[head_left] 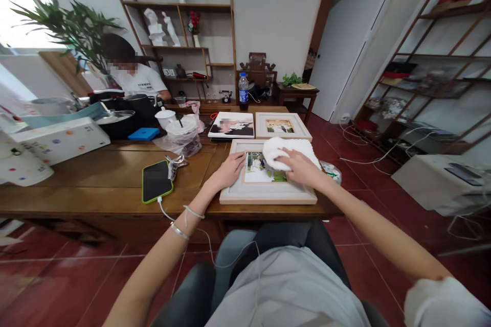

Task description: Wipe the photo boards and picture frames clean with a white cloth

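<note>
A pale wooden photo frame [264, 195] lies flat at the near right end of the low wooden table [115, 173]. My left hand [230, 168] rests on the frame's left side, fingers flat and spread. My right hand [301, 166] presses a white cloth [286, 149] onto the glass over the photo, fingers curled on the cloth. A phone in a green case [156, 180] lies left of the frame with a white cable plugged in.
Two more framed photos [282, 125] [232, 125] lie behind the frame. A plastic bag with a cup [184, 135], a blue bottle [243, 91], boxes [57, 140] and pots stand on the table. A person [134, 76] sits at the far left. Shelves and loose cables are on the right.
</note>
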`<state>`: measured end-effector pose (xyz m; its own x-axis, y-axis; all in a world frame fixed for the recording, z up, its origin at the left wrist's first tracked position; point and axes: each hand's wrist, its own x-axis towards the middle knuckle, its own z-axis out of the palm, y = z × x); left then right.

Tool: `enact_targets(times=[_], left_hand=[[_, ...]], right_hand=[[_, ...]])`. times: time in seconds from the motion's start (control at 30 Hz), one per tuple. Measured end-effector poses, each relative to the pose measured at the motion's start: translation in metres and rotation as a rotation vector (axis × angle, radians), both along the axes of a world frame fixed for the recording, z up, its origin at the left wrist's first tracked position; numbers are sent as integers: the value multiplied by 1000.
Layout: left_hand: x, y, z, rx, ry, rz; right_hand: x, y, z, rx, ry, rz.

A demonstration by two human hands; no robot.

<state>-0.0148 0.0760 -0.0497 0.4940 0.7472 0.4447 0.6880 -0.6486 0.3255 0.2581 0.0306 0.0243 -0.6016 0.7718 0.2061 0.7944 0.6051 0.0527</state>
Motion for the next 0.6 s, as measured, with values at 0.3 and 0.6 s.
enact_targets(times=[0.3, 0.6], left_hand=[[2, -1, -3, -4, -41, 31], [4, -2, -2, 1, -25, 42]], right_hand=[[-13, 36, -1, -6, -84, 23], [-10, -90, 26, -296, -55, 124]])
